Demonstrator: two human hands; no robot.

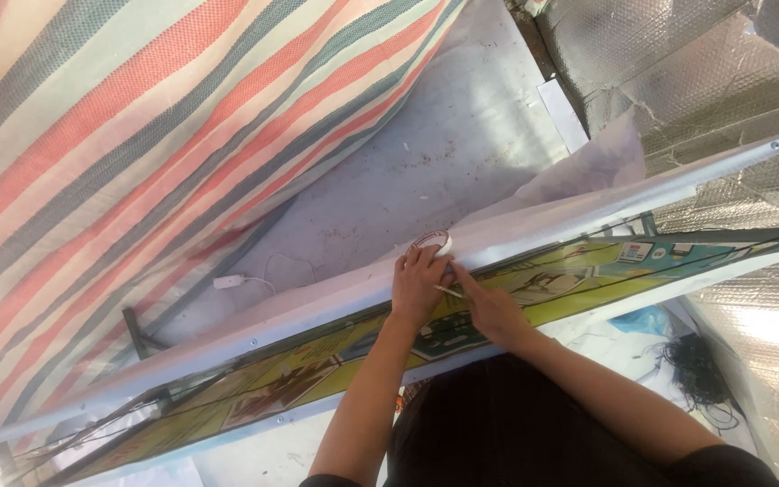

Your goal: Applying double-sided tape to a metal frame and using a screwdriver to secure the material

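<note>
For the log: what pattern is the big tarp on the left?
Tarp: red, grey-green and cream stripes; head view.

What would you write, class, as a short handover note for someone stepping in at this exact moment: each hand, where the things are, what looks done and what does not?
Left hand: grip on a white roll of tape, pressed to the upper edge of the long printed panel.
Right hand: on the panel beside the left, pinching a thin pale strip, probably the tape's free end.
The panel lies slanted across a white frame rail; striped tarpaulin to the left, a white plug and cord on the floor.
Done: tape started at this spot, it seems.
Left: how much edge remains untaped cannot be told.
</note>
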